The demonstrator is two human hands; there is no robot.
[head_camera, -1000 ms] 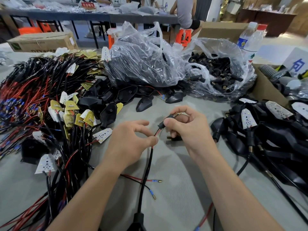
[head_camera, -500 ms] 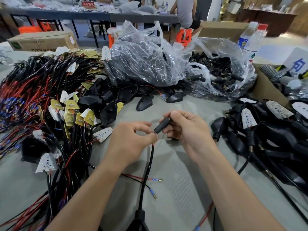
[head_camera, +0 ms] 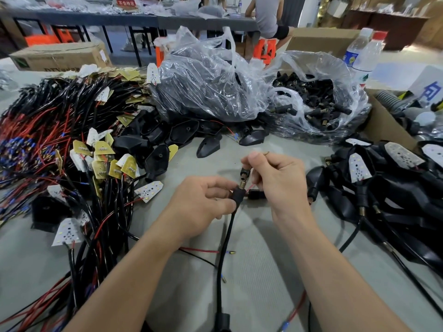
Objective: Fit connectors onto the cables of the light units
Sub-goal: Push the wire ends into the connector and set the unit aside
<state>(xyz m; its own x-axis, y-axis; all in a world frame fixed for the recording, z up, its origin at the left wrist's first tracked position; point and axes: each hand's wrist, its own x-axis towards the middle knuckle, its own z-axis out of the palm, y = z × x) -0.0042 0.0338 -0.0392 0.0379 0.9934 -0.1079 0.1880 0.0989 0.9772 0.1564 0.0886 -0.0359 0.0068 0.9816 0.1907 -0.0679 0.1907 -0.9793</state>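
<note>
The connector [head_camera: 238, 195] sits at the cable [head_camera: 224, 255] end, over the middle of the table [head_camera: 263, 288], between your hands; keep it in line with the spring-tipped piece [head_camera: 244, 174] and push straight, without kinking the cable; your left hand [head_camera: 203, 207] pinches the connector; your right hand [head_camera: 275, 180], fingers curled, pinches the spring-tipped piece.

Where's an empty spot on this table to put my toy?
Bare grey table between the two forearms, beside a black cable, and the near-left corner. Crowded: red and black wire heap left, black light units right, clear plastic bags behind.
</note>
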